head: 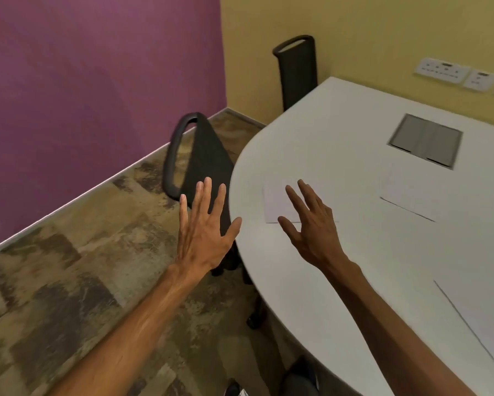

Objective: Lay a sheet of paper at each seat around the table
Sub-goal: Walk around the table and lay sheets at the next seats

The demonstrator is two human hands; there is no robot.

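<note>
Hands empty, three sheets down at this end of the table.

The right hand (311, 224), fingers spread and holding nothing, hovers over a sheet (277, 202) by the near chair (203, 155); the left hand (205, 224), equally open and empty, hangs off the table (340, 132) edge. A second sheet (411, 195) and a third sheet (482, 310) lie further right. The far chair (297, 70) seems unserved. No containers show, only a closed floor-box lid (425, 140).
</note>
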